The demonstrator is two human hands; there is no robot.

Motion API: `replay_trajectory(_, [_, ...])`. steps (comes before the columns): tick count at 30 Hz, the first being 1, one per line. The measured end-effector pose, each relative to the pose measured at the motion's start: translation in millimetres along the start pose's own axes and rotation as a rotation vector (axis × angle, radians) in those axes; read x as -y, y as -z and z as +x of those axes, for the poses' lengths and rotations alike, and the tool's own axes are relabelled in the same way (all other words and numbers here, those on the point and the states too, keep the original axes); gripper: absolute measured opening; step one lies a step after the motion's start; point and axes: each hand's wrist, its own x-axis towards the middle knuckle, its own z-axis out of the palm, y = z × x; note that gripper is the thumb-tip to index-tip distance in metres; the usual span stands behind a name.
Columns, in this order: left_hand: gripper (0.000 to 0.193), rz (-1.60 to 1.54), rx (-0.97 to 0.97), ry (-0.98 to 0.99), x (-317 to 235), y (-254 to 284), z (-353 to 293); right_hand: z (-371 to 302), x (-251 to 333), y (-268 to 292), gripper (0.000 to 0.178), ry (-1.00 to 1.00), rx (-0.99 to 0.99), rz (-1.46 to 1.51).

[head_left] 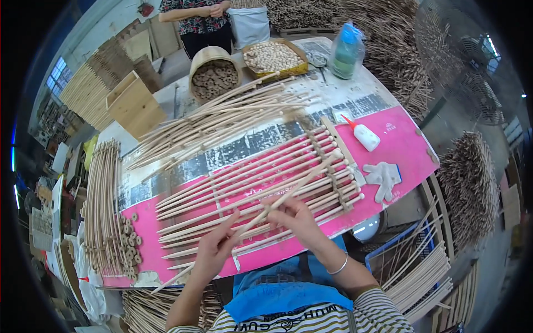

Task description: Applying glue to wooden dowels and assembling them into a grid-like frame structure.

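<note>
A pale wooden stick (pixel 307 178) slants over the table, its lower left end past the front edge. My left hand (pixel 216 248) is closed around its lower part. Farther up, the fingers of my right hand (pixel 297 220) pinch the stick; a small ring-like piece seems to be at the fingertips, partly hidden. Beneath lies a row of similar sticks (pixel 222 191) on a pink sheet (pixel 397 133). Wooden rings (pixel 331 180) sit on them near their right ends, which carry small round knobs.
Loose wooden rings (pixel 131 241) lie by a stick bundle (pixel 101 205) at the left. Farther back are more sticks (pixel 222 114), a tub of rings (pixel 214 77), a tray of balls (pixel 275 57) and a bottle (pixel 347 53). A glue bottle (pixel 366 137) and glove (pixel 383 178) lie right. Someone (pixel 197 19) stands beyond.
</note>
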Motion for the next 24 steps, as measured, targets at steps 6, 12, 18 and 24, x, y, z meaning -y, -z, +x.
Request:
replay_trajectory(6, [0.04, 0.014, 0.065, -0.019, 5.8, 6.2, -13.3, -7.8, 27.5, 26.9, 0.035, 0.087, -0.021, -0.027])
replay_trajectory(12, [0.036, -0.191, 0.108, 0.066, 19.8, 7.0, -31.6, -11.7, 24.7, 29.8, 0.031, 0.145, -0.116, 0.142])
replay_trajectory(18, [0.036, -0.262, 0.184, 0.1, 18.1, 10.4, -45.1, -23.3, 28.0, 33.4, 0.029, 0.19, -0.124, 0.128])
replay_trajectory(24, [0.034, -0.278, 0.189, 0.079, 21.3, 11.6, -59.1, -34.9, 18.2, 35.4, 0.039, 0.208, -0.112, 0.036])
